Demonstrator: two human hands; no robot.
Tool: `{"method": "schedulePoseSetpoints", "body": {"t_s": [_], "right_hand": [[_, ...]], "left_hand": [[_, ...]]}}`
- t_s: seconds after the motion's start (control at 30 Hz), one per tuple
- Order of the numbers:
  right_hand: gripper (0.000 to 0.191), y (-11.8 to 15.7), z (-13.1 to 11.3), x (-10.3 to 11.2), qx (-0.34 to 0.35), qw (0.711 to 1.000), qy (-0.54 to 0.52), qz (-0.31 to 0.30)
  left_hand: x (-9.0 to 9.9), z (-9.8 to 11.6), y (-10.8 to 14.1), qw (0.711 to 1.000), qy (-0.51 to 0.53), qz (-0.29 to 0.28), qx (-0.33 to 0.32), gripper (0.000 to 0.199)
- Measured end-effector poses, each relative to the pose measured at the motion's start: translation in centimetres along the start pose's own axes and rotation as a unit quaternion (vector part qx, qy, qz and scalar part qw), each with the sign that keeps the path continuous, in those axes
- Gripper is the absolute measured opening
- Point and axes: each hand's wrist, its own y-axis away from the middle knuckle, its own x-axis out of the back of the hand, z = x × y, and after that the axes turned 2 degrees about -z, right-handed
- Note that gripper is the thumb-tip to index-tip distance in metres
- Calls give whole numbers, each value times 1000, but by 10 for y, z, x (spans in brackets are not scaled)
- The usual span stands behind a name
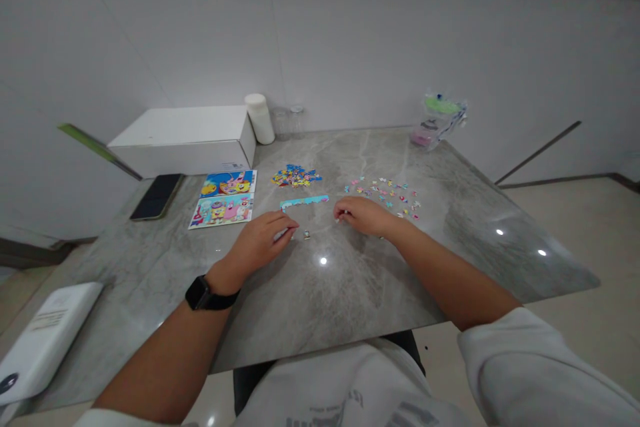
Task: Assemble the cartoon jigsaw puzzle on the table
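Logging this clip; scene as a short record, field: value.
joined strip: mostly light blue, on the table
left hand: near side of strip's left end; grip unclear
right hand: by strip's right end; grip unclear
loose pieces: mixed pile behind strip; scattered pieces to the right
printed pictures: two, left of strip
table's back: white box, white bottle, clear bag
left of pictures: phone

I have room to slide across the bare grey marbled tabletop (325,303) at the frame's lower centre. Right of centre, small scattered pastel puzzle pieces (389,204) clutter my path; upper left, a long white cardboard box (187,145) blocks my reach.
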Motion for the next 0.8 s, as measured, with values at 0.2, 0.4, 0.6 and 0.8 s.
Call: {"method": "schedulePoseSetpoints", "body": {"t_s": [0.2, 0.4, 0.6, 0.8], "right_hand": [[19, -7, 6, -20, -31, 995, 51, 79], [21, 4, 3, -27, -42, 991, 99, 80], [23, 4, -7, -35, 17, 988, 135, 65], [19, 7, -2, -34, 87, 989, 107, 59]], "left_hand": [[0, -3, 1, 1000, 2, 23, -1, 23], [-6, -9, 1, 999, 4, 42, -2, 18], [-8, -8, 0, 999, 1, 37, -5, 18], [-8, -8, -2, 1000, 1, 27, -4, 22]]}}
